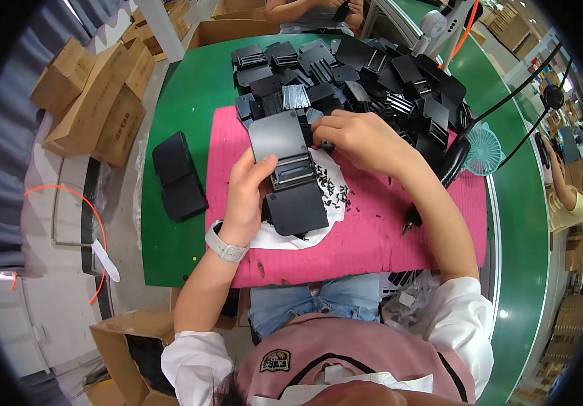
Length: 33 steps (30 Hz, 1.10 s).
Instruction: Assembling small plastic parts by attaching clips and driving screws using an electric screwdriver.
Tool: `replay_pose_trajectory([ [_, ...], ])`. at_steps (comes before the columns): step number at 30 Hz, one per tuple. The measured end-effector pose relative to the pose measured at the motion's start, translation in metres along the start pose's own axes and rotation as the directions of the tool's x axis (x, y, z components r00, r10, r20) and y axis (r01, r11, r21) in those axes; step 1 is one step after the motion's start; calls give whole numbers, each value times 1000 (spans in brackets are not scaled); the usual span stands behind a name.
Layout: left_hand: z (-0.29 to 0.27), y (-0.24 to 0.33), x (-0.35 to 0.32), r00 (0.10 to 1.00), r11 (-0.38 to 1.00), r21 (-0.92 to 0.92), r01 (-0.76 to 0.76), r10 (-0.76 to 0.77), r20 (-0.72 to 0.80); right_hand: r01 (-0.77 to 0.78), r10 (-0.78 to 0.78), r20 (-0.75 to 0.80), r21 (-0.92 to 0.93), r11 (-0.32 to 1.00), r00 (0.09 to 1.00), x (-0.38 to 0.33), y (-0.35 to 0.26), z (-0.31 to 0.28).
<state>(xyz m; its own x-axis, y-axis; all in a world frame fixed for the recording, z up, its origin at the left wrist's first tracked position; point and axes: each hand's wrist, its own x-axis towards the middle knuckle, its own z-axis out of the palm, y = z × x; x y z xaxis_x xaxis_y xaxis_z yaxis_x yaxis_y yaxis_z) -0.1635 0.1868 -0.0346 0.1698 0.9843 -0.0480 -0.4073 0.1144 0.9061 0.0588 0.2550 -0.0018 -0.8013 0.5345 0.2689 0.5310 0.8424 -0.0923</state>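
Note:
My left hand (243,196) grips a black hinged bracket (285,139), thumb on its face near the ribbed metal hinge in the middle. Two flat black plates extend from that hinge, one away from me and one toward me. Just right of the far plate, my right hand (366,139) has its fingers curled together in a pinch; whatever lies between the fingertips is hidden. Under the bracket is a white sheet (271,240) with many small black screws (335,193) scattered over it, some spilling onto the pink mat (386,230).
A heap of similar black brackets (332,74) covers the table's far part. Another bracket (178,176) lies left on the green tabletop (176,250). A black corded tool (455,162) and a small turquoise fan (484,150) are at right. Opposite, a person's hands (352,8) hold something black.

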Motion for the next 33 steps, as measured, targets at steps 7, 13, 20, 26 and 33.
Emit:
replay_pose_trajectory([
  [7, 6, 1, -4, 998, 999, -26, -36, 38, 58, -23, 21, -13, -195, 981, 1000, 3, 22, 23],
  [13, 5, 1, -3, 1000, 1000, 5, -8, 8, 15, -87, 89, -26, 65, 994, 996, 5, 33, 8],
  [20, 3, -9, -2, 994, 1000, 17, -20, 18, 112, -14, 195, -317, 493, 870, 928, -15, -27, -22],
  [26, 5, -11, -6, 981, 999, 39, 34, -41, 187, 87, 49, -349, 364, 927, 936, -24, -46, -11],
  [33, 10, -13, -6, 983, 998, 2, 64, -63, 172, 110, 23, -412, 296, 949, 911, -28, -47, -10],
])
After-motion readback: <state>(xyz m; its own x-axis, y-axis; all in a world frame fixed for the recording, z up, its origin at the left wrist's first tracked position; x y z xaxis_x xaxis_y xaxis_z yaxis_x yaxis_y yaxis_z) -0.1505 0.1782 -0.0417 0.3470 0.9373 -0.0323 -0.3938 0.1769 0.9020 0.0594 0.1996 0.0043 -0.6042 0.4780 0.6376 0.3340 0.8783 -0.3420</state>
